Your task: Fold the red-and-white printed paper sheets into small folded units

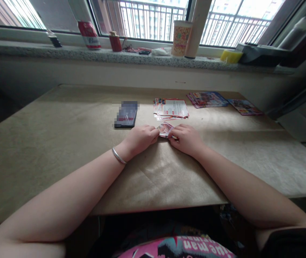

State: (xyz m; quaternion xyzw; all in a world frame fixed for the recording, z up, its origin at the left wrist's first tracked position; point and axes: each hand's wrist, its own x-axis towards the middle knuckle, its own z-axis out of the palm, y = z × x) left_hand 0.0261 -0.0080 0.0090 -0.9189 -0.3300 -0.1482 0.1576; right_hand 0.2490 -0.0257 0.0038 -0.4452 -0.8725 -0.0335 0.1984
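two hands (140, 138) (186, 139), one phone (126, 114), one folded leaflet (165, 128)

daylight from window (153, 18) | foreground dim | wide-angle edge warp | phone (126, 114) pixelated

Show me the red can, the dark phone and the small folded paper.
Red metal can (89, 35): head view, its side.
Dark flat phone (126, 114): head view, its screen.
Small folded printed paper (165, 129): head view, top face.

Brown-papered table (61, 150), granite windowsill (61, 53), daylit windows (153, 18)
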